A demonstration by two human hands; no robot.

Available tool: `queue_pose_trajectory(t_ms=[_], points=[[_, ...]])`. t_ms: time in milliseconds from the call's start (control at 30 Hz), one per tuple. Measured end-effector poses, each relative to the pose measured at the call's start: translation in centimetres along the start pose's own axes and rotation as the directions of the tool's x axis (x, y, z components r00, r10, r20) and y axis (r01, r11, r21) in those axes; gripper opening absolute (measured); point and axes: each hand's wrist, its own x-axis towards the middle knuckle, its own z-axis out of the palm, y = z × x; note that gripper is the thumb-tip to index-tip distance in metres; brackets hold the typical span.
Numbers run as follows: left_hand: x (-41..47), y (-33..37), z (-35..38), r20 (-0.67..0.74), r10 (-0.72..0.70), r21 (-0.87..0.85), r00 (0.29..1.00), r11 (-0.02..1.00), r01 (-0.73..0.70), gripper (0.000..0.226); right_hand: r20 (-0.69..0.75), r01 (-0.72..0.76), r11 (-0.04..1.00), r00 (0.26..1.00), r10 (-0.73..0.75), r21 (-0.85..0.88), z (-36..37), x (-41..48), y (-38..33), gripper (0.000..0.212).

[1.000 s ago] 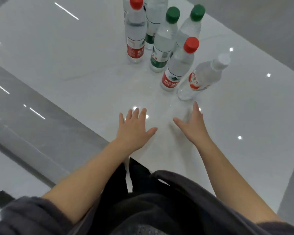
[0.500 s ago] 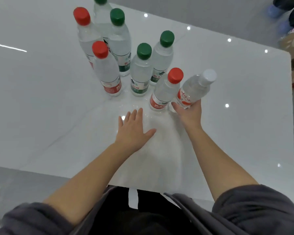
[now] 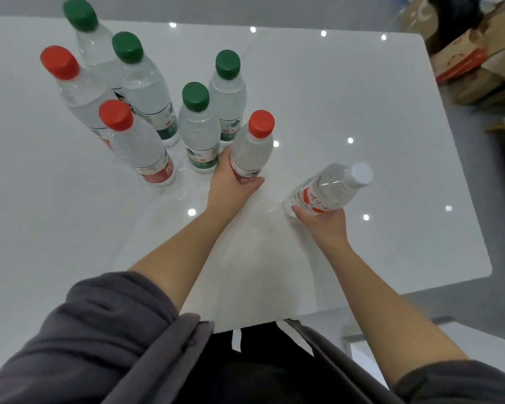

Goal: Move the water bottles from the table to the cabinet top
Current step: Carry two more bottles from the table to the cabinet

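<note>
left hand (image 3: 231, 182) wrapped low around red-cap bottle (image 3: 252, 148), right hand (image 3: 322, 221) gripping base of white-cap bottle (image 3: 330, 189), tilted toward bench (image 3: 391, 112) right edge. One per hand, probably to carry two per trip. Six more clustered near far-left corner

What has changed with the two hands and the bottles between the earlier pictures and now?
The left hand, flat on the table before, went forward and took hold of the nearest red-capped bottle. The right hand closed on the white-capped bottle and drew it to the right, away from the group, tilted. The other six bottles stayed where they stood.
</note>
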Motion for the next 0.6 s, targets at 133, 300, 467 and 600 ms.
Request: queue_pose_trajectory(t_ms=[133, 300, 467, 600], points=[[-0.1, -0.1, -0.4, -0.022, 0.017, 0.018, 1.0, 1.0, -0.016, 0.061, -0.03, -0.016, 0.999, 0.999, 0.017, 0.035, 0.0, -1.1, 0.7, 0.043], [-2.6, -2.3, -1.6, 0.07, 0.031, 0.097, 0.997, 0.995, -0.037, 0.067, -0.048, -0.011, 0.997, 0.999, 0.015, 0.072, 0.5, -2.5, 1.5, 0.045], [-4.3, -4.0, -2.0, 0.102, 0.027, 0.083, 0.994, 0.996, -0.035, 0.076, -0.062, -0.002, 0.996, 0.998, 0.008, 0.093, 1.2, -3.3, 1.9, 0.054], [-4.1, -3.2, -1.5, 0.108, -0.008, 0.122, 0.994, 0.993, -0.006, 0.067, -0.096, -0.007, 0.995, 0.995, 0.017, 0.098, 1.8, -3.2, 2.4, 0.063]])
